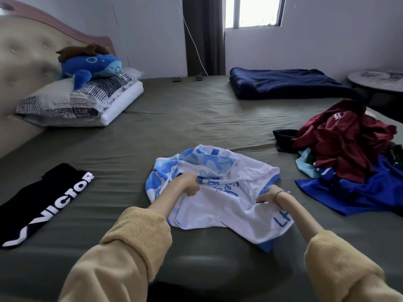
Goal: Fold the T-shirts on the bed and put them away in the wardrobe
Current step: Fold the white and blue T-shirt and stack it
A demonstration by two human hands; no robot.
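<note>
A white and light-blue T-shirt (220, 205) lies crumpled on the olive-green bed (174, 118) in front of me. My left hand (188, 184) pinches the fabric near its blue-patterned upper left part. My right hand (268, 196) grips the cloth at the shirt's right side, close to a blue-trimmed edge. A folded black T-shirt (41, 203) with white VICTOR lettering lies flat to the left. A heap of unfolded shirts (349, 149), maroon on top and royal blue beneath, is piled at the right. No wardrobe is in view.
Stacked pillows (82, 101) with a blue plush whale (91, 66) rest against the padded headboard at the far left. A folded navy blanket (287, 86) lies at the far side of the bed. A round side table (377, 81) stands at the right edge.
</note>
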